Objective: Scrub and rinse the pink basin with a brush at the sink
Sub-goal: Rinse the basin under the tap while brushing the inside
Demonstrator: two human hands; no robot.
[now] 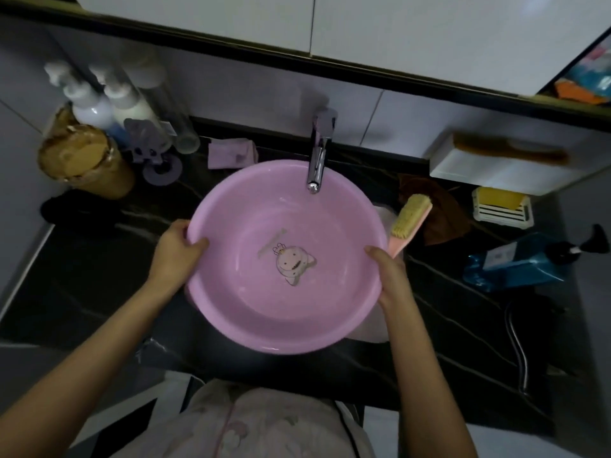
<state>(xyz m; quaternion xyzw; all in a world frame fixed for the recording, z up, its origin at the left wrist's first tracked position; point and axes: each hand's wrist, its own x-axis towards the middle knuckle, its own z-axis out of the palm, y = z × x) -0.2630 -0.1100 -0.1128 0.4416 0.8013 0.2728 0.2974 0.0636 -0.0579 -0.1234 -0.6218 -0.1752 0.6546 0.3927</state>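
A round pink basin with a cartoon print on its floor sits over the sink, under the chrome tap. No water runs from the tap. My left hand grips the basin's left rim, thumb curled over the edge. My right hand holds the right rim, thumb on the edge. A pink-handled brush with pale yellow bristles lies just beyond the right rim, its handle end close to my right thumb; I cannot tell whether they touch. The sink is almost wholly hidden by the basin.
Dark marbled counter surrounds the sink. Back left: pump bottles, a brown jar, a purple holder, a purple cloth. Right: brown cloth, soap dish, blue pump bottle, a white wall box.
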